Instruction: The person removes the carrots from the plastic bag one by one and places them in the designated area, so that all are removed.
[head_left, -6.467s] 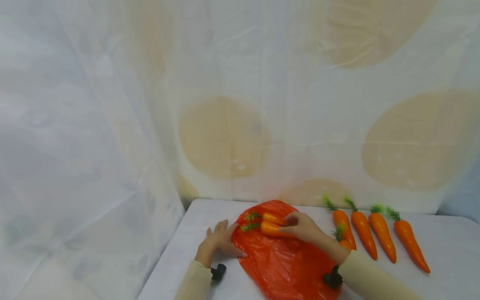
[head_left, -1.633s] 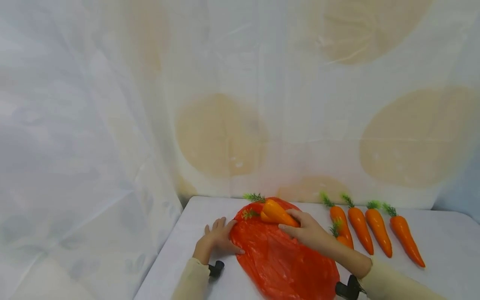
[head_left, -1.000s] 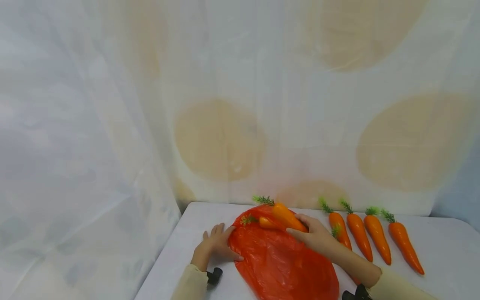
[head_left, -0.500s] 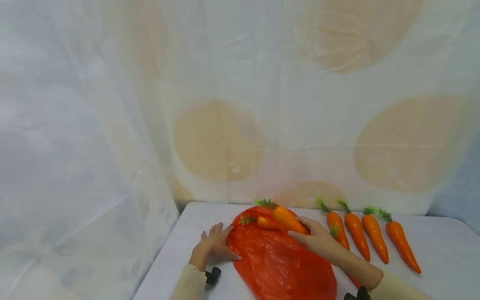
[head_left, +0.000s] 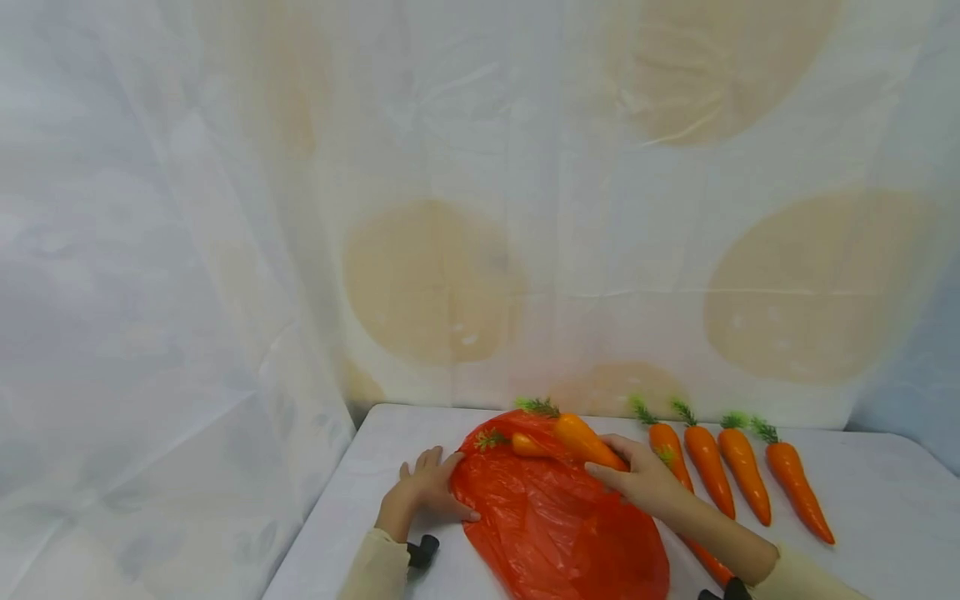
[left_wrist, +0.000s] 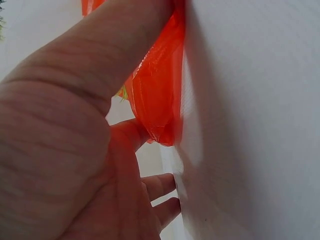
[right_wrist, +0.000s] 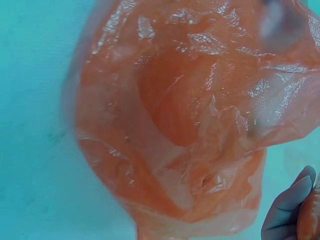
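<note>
A red plastic bag (head_left: 562,525) lies on the table, and carrot-like shapes show through its film in the right wrist view. My left hand (head_left: 427,490) rests at its left edge with fingers spread; the left wrist view has the bag's edge (left_wrist: 157,90) between thumb and index finger. My right hand (head_left: 637,475) grips an orange carrot (head_left: 587,439) with a green top, over the bag's far right side. Another carrot (head_left: 527,446) lies to the left, partly covered by red film. In the right wrist view, the right hand's fingers (right_wrist: 285,212) curl round the held carrot (right_wrist: 310,215).
Several carrots (head_left: 742,475) lie in a row on the right of the white table (head_left: 885,508), tops pointing away. One more carrot (head_left: 712,562) is partly hidden under the right forearm. A pale patterned curtain (head_left: 600,208) hangs behind the table.
Earlier, both carrots lay side by side on the bag at my right hand. The held carrot has since moved up and right; red film now covers part of the other. My left hand stays put.
</note>
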